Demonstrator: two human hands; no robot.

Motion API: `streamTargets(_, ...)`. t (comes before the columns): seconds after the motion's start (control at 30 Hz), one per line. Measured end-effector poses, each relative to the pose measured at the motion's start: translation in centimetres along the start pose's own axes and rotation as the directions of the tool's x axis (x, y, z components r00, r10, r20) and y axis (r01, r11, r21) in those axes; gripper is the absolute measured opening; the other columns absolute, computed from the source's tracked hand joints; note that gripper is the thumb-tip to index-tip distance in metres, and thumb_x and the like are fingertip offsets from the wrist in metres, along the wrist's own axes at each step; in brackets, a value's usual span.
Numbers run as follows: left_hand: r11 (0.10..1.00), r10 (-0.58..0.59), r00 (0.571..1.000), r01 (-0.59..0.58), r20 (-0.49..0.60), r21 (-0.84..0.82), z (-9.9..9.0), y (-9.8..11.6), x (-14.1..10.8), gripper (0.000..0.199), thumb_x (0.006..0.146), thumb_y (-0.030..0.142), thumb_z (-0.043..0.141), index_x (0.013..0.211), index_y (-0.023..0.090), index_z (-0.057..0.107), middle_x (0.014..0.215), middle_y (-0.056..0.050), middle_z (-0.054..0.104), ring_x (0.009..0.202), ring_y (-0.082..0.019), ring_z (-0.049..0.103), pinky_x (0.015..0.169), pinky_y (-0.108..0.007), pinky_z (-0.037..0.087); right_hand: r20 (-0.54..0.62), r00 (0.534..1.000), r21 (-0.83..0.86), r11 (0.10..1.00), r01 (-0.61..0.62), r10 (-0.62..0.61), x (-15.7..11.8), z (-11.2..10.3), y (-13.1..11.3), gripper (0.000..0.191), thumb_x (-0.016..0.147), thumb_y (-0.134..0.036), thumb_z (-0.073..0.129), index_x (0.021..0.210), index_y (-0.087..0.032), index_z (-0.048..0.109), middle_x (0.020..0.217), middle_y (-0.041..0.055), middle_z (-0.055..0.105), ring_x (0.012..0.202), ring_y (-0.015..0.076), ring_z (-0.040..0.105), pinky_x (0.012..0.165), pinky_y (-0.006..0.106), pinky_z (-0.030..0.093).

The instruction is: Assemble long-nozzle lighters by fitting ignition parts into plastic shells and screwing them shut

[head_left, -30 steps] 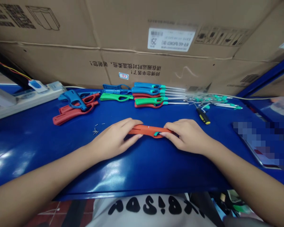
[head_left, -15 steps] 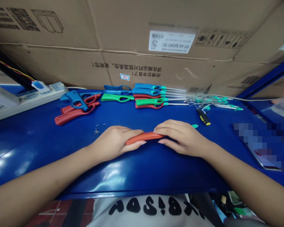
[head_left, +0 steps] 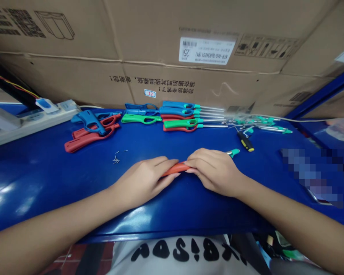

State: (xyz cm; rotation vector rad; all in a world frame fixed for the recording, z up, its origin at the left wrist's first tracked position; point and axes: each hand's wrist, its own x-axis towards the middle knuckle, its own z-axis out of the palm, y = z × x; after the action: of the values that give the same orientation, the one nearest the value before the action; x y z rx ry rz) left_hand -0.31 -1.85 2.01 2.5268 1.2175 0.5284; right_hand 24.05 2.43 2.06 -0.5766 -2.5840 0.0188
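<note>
Both my hands sit at the middle of the blue table [head_left: 46, 183], closed around an orange-red plastic lighter handle [head_left: 174, 169]. My left hand [head_left: 143, 177] grips its left end, and my right hand [head_left: 213, 170] covers its right end. Most of the handle is hidden by my fingers. A teal-tipped metal wand [head_left: 233, 152] sticks out past my right hand, pointing up and to the right.
Red and blue lighter shells [head_left: 91, 128] lie at back left, and assembled lighters [head_left: 183, 114] lie in rows behind them. Near them are a yellow-and-black screwdriver [head_left: 245, 141], small metal pins [head_left: 116, 160], a power strip [head_left: 31, 122], and cardboard cartons [head_left: 172, 68].
The handle has turned from lying flat to edge-on, and a teal-tipped wand now shows at its right end. My hands have closed in together around it, and the handle tilts slightly upward to the right.
</note>
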Motion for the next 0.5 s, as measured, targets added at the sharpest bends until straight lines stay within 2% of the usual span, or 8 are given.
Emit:
streamTargets(0.1,1.0,-0.002,1.0,0.002,0.029,-0.011,0.0,-0.1,0.0,0.03,0.105,0.037,0.043,0.118,0.021,0.065,0.095,-0.005,0.069,0.081,-0.018,0.066,0.07,-0.028,0.051,0.05,0.998,-0.005,1.0,-0.025,0.025,0.3,-0.4,0.0,0.022,0.103,-0.03,0.047,0.105,-0.018,0.065,0.105,0.0093,0.073,0.096,0.0219,0.065,0.079,0.035,0.052)
streamTargets(0.23,0.999,-0.014,1.0,0.015,0.009,-0.038,-0.4,-1.1,0.2,0.03,0.105,0.037,0.043,0.114,0.018,0.066,0.103,-0.007,0.069,0.089,-0.021,0.067,0.076,-0.031,0.052,0.134,0.979,-0.104,0.984,-0.143,0.156,0.0,-2.1,2.0,0.038,0.095,-0.048,0.061,0.119,-0.019,0.062,0.125,0.014,0.067,0.117,0.0311,0.059,0.094,0.046,0.048)
streamTargets(0.4,0.998,-0.03,0.998,0.027,-0.054,-0.055,-1.1,-2.1,0.3,0.031,0.105,0.039,0.045,0.116,0.019,0.066,0.103,-0.005,0.069,0.09,-0.02,0.067,0.077,-0.031,0.05,0.164,0.942,-0.263,0.934,-0.244,0.292,-1.7,-4.8,5.9,0.049,0.088,-0.045,0.069,0.129,-0.02,0.058,0.129,0.0157,0.064,0.122,0.0386,0.056,0.103,0.056,0.041)
streamTargets(0.5,0.998,-0.021,0.997,0.017,-0.08,-0.055,-1.2,-2.3,0.3,0.03,0.104,0.038,0.046,0.118,0.02,0.066,0.105,-0.005,0.07,0.091,-0.019,0.067,0.078,-0.03,0.05,0.14,0.94,-0.299,0.919,-0.258,0.309,-2.6,-5.6,7.6,0.035,0.088,-0.041,0.068,0.117,-0.023,0.063,0.119,0.013,0.069,0.114,0.0379,0.06,0.104,0.06,0.037)
